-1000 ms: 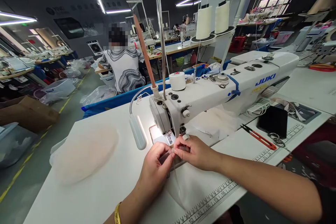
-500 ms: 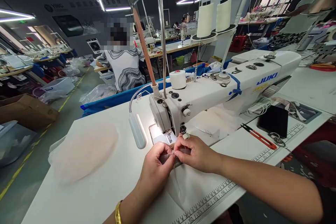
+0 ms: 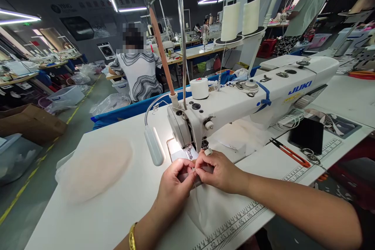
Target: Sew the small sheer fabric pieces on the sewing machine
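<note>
Just in front of the needle of a white sewing machine [image 3: 225, 105], my two hands meet fingertip to fingertip. My left hand [image 3: 177, 181] is closed, thumb and forefinger pinching the edge of a thin, sheer white fabric [image 3: 199, 207]. Right beside it, my right hand [image 3: 218, 172] pinches the same fabric; a ring-like band is on one finger. The fabric hangs down toward the table's front edge, and its pinched edge is mostly covered by my fingers. Close above the hands is the presser foot [image 3: 190, 152].
A pale sheer fabric pile [image 3: 96, 170] lies on the left of the table, near a lit lamp [image 3: 153, 146]. To the right are orange thread snips [image 3: 290, 153], a black phone [image 3: 306, 136] and a coiled white cord [image 3: 291, 119]. Co-workers are in the background.
My hands stay almost in place, still pinching the fabric with slight finger movement. The view has shifted slightly. At the back right, a person has moved left and stands more upright.
</note>
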Available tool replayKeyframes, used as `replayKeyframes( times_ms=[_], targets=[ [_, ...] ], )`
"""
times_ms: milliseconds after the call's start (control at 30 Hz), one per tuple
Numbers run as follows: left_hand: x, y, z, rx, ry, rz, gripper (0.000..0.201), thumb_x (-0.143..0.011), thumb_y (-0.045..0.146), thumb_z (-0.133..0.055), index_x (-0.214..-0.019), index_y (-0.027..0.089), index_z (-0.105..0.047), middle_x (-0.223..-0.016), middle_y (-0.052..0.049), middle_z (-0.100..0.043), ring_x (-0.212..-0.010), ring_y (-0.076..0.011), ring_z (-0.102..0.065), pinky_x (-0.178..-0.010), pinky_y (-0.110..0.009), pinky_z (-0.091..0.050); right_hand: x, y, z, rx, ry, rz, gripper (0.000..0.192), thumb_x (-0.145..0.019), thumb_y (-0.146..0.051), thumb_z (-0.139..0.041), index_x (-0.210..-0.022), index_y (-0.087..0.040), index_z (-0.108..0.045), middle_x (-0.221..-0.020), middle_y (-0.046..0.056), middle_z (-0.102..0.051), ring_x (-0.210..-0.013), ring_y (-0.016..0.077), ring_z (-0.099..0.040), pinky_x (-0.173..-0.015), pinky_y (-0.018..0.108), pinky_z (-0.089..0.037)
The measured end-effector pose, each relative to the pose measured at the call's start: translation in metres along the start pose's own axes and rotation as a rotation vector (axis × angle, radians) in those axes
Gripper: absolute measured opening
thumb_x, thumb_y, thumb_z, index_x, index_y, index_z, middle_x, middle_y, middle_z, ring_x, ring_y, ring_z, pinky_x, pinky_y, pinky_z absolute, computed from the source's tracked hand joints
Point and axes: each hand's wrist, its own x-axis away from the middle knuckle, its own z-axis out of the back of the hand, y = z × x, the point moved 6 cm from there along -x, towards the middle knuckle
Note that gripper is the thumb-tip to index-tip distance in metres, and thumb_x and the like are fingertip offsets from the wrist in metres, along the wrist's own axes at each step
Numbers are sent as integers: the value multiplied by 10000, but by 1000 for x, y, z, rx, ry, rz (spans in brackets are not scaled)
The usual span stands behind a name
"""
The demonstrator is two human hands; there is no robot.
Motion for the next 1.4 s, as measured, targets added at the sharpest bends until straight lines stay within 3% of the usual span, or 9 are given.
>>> replayKeyframes(
  times_ms=[333, 467, 600, 733, 900, 1000, 1067, 1233, 1400],
  targets=[
    [5, 8, 5, -146, 58, -197, 240, -967, 399, -659, -828, 204, -672, -855, -11, -610, -705, -145, -557, -620, -249, -459, 3, -7, 2, 94, 38, 62, 81, -813, -149, -591, -774, -214, -563, -736, -32, -547, -694, 140, -515, -664, 259, -388],
    [22, 29, -4, -140, -144, -121, 325, -994, 471, -617, -812, 201, -623, -829, -17, -607, -783, -171, -545, -692, -269, -440, 18, -40, 9, 129, 18, 171, 123, -803, -120, -571, -809, -222, -503, -762, -38, -580, -720, 144, -526, -706, 264, -402],
    [35, 38, -14, -108, -310, 54, 397, -989, 541, -553, -772, 208, -558, -793, -5, -547, -773, -179, -497, -677, -280, -407, 19, -52, 14, 138, -64, -19, 168, -765, -98, -609, -778, -219, -492, -745, -47, -585, -693, 137, -517, -672, 247, -379],
    [10, 21, -6, -505, -100, -31, 364, -938, 405, -519, -646, 209, -424, -747, -24, -525, -759, -212, -485, -682, -323, -361, -2, -20, 0, 305, -224, -264, 206, -778, -94, -664, -721, -209, -503, -663, -50, -570, -665, 146, -516, -658, 267, -336],
    [-7, 12, 0, -904, 176, -379, 112, -904, 229, -605, -795, 204, -592, -860, -51, -614, -823, -247, -533, -736, -361, -362, -23, 7, -13, 565, -244, -221, 194, -812, -82, -651, -710, -201, -537, -688, -26, -607, -717, 170, -535, -710, 296, -328],
    [4, 20, -6, -925, 139, -630, 181, -1003, 155, -534, -894, 214, -666, -930, -43, -683, -839, -233, -567, -771, -376, -380, -23, 10, -12, 580, -237, -200, 174, -867, -85, -636, -750, -199, -575, -703, -16, -609, -724, 175, -543, -711, 301, -331],
    [12, 23, -9, -913, 84, -710, 267, -1055, 125, -475, -950, 227, -698, -963, -24, -724, -832, -214, -593, -809, -389, -399, -21, 11, -9, 586, -233, -192, 183, -910, -86, -617, -769, -198, -585, -716, -12, -610, -727, 175, -545, -716, 299, -345],
    [17, 23, -8, -937, 44, -707, 262, -1062, 124, -480, -1017, 220, -720, -1018, -39, -752, -843, -216, -640, -831, -404, -433, -5, 11, -2, 542, -206, 7, 70, -974, -145, -630, -973, -204, -668, -890, 28, -662, -895, 221, -579, -809, 317, -430],
    [15, 23, -7, -966, 49, -703, 265, -1064, 122, -471, -993, 208, -711, -1036, -48, -751, -866, -225, -653, -827, -408, -429, 6, 15, -3, 607, -263, 169, 184, -1013, -172, -571, -1095, -228, -726, -968, 73, -642, -951, 257, -536, -848, 370, -462]
  ],
)
